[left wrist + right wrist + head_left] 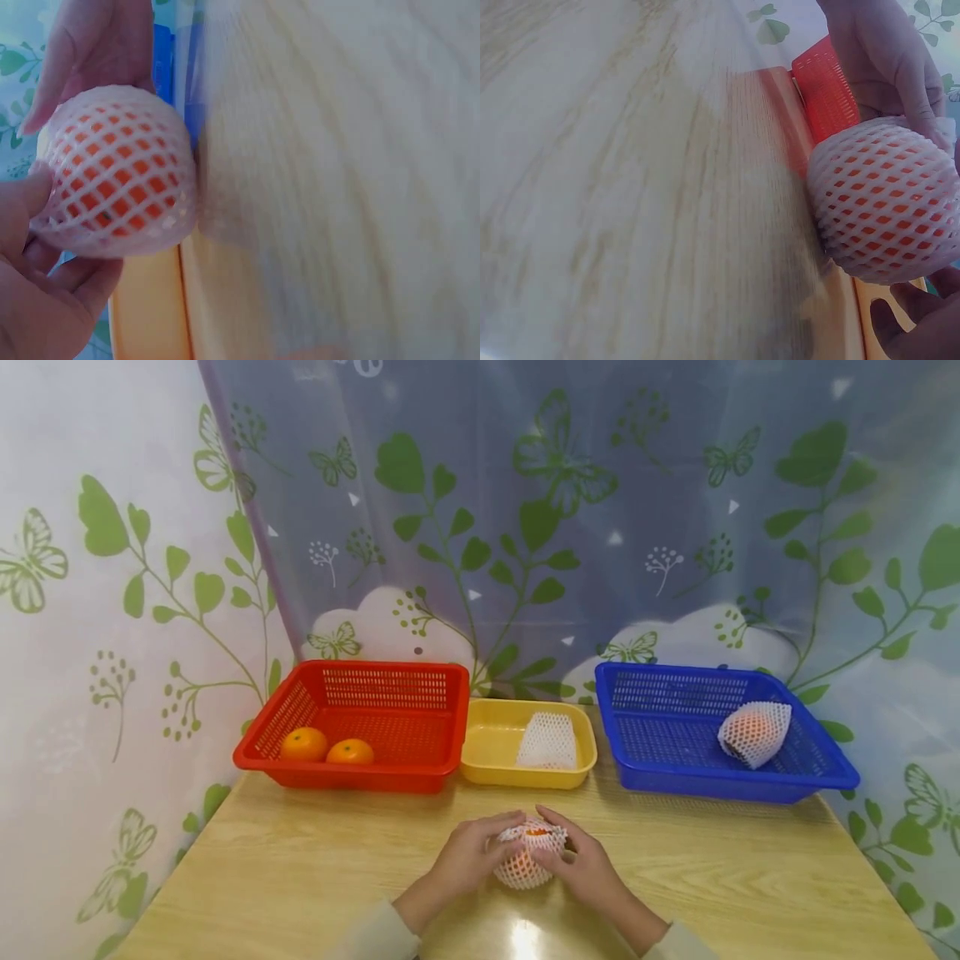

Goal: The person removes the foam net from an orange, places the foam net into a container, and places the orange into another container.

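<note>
While I had left hand [463, 853] and right hand [588, 864] fingers curled partway round the netted orange [527, 864] over the worktop [315, 860], its soft sleeve [889, 199] looked slippery; cupping both sides seemed safest!

A pale wood-grain table [750, 877] bears a rectangular red plastic basket [405, 778] far left, a shallow yellow tray [487, 747] between, a blue plastic basket [705, 783] far right; near middle, a round white-netted orange fruit [522, 870] apparently touches it.
</note>
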`<action>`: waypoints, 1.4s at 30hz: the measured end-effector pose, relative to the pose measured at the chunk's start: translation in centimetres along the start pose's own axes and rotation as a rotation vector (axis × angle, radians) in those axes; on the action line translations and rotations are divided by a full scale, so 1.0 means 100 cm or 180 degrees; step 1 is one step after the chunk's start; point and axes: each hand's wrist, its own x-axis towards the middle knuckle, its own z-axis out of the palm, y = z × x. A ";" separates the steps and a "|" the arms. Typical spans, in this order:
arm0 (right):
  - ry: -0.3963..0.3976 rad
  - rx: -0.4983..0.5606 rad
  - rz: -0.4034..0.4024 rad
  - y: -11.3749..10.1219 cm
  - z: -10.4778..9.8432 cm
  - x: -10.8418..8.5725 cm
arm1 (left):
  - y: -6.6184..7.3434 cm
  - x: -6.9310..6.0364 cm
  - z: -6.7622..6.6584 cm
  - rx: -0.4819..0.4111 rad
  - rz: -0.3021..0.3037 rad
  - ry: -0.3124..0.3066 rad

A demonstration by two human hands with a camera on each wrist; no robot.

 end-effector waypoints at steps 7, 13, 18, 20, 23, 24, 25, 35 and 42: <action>0.0141 -0.0067 -0.0199 0.000 0.000 0.001 | 0.001 0.002 0.010 -0.0494 -0.0050 0.0551; 0.0093 -0.0078 -0.0119 0.001 -0.001 0.001 | 0.000 0.003 0.011 -0.0624 -0.0237 0.0653; 0.0064 0.0010 -0.0059 0.001 -0.001 0.002 | -0.001 0.003 0.007 -0.0676 -0.0265 0.0628; 0.0056 0.0052 -0.0009 0.000 -0.002 0.002 | -0.001 0.003 0.005 -0.0677 -0.0268 0.0558; 0.0071 0.0094 0.0042 -0.002 -0.004 0.002 | -0.002 0.003 0.004 -0.0649 -0.0290 0.0422; 0.0094 0.0084 0.0035 -0.002 -0.004 0.002 | -0.002 0.003 0.004 -0.0633 -0.0299 0.0373; 0.0116 0.0077 0.0029 -0.003 -0.004 0.002 | -0.002 0.003 0.004 -0.0618 -0.0300 0.0335; 0.0687 0.0040 -0.0304 -0.005 -0.001 0.002 | -0.002 0.000 0.001 -0.0624 -0.0176 0.0013; 0.0725 0.0062 -0.0308 -0.008 -0.001 0.004 | 0.000 -0.001 -0.001 -0.0505 -0.0033 -0.0027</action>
